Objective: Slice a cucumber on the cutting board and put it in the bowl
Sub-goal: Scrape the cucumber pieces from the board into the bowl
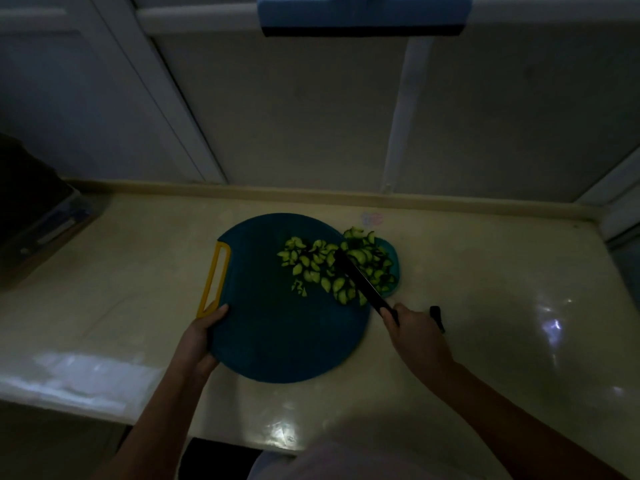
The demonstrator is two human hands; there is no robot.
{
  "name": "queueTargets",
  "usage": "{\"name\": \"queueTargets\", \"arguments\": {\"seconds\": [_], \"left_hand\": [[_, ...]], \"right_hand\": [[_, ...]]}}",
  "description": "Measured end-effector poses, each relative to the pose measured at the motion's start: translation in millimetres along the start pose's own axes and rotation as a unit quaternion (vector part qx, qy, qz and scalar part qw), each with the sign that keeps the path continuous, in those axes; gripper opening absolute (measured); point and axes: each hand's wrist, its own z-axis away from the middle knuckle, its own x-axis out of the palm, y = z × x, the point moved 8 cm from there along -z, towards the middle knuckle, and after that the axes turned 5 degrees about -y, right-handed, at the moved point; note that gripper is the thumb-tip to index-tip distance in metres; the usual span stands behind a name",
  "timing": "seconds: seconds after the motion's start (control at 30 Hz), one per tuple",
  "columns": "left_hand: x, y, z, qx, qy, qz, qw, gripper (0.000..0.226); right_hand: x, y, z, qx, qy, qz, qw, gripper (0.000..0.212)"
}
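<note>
A round dark-teal cutting board with a yellow handle lies on the pale counter, its right edge over a teal bowl. Several cucumber slices lie on the board's far right part, and more slices sit in the bowl. My left hand grips the board's left edge below the handle. My right hand holds a black-handled knife, whose dark blade lies across the slices at the board's right edge, tip pointing away to the left.
The cream counter ends at a raised back ledge below grey cabinet doors. A dark appliance stands at the far left. A blue object hangs at the top. The scene is dim.
</note>
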Motion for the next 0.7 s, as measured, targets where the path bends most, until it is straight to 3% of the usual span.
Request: {"name": "queueTargets", "arguments": {"seconds": [0.4,0.7], "left_hand": [[-5.6,4.3,3.0,-0.004,0.004,-0.004,1.0,0.037],[-17.7,16.5,7.9,0.014,0.015,0.005,1.0,0.038]], "right_hand": [[-7.2,18.2,-5.5,0.032,0.006,-0.014,0.999,0.039],[-18.5,23.3,-16.9,0.007,-0.005,-0.047,0.999,0.037]]}}
